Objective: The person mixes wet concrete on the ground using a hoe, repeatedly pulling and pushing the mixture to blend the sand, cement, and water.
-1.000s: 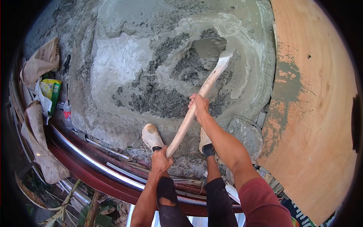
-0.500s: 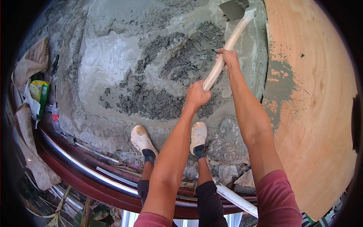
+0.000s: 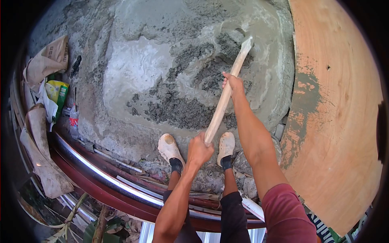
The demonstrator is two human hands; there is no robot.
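Observation:
A long wooden handle [image 3: 225,101] slants from lower left to upper right over wet grey cement [image 3: 178,107]. Its butt end is in my left hand [image 3: 200,150], with the fingers wrapped round it. Farther up, my right hand [image 3: 234,84] grips the same handle near its middle. The tool's head is hidden in the wet mix at the far end; only the pale socket [image 3: 246,42] shows there. A whitish watery pool [image 3: 135,67] lies left of the darker, lumpy mix.
A plywood sheet [image 3: 340,121] with a cement smear covers the right side. At the left lie a brown paper bag [image 3: 50,58], a yellow-green packet [image 3: 57,93] and a plastic bottle [image 3: 73,120]. A dark red metal rail [image 3: 109,192] curves below my pale shoes [image 3: 169,146].
Both hands have moved down, drawing the handle toward my feet. The grey blade, visible before at the top, has sunk out of sight in the mix. The view has shifted slightly.

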